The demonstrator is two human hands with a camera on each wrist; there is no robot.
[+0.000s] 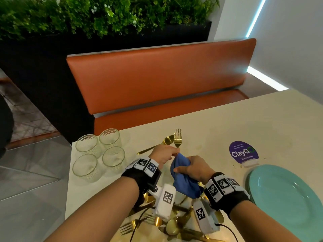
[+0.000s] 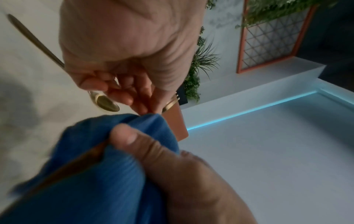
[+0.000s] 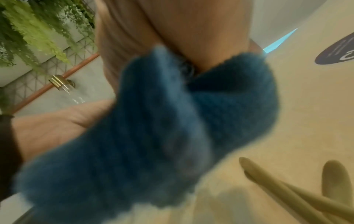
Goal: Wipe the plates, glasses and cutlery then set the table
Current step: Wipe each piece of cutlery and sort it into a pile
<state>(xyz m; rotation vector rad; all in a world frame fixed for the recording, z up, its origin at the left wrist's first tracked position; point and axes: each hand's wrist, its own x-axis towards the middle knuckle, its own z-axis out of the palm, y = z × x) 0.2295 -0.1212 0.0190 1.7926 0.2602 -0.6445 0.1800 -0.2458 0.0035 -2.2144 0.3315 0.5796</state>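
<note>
Bare forearms, no sleeves. Each wrist: black fabric band w/ row of white blocks carrying black square code markers. Left wrist rig [image 1: 143, 170] has black box on outer side. White camera pod w/ same marker type hangs under each wrist; right wrist rig [image 1: 225, 191] likewise. Thin black cables trail from pods.

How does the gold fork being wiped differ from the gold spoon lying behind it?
The fork is off the table, pinched at its neck by the left hand; the spoon lies flat on the table, touched by neither hand. The fork's handle runs into the blue cloth gripped by the right hand; the spoon's whole handle shows. The fork points away from the person; the spoon lies slantwise. Both are gold.
</note>
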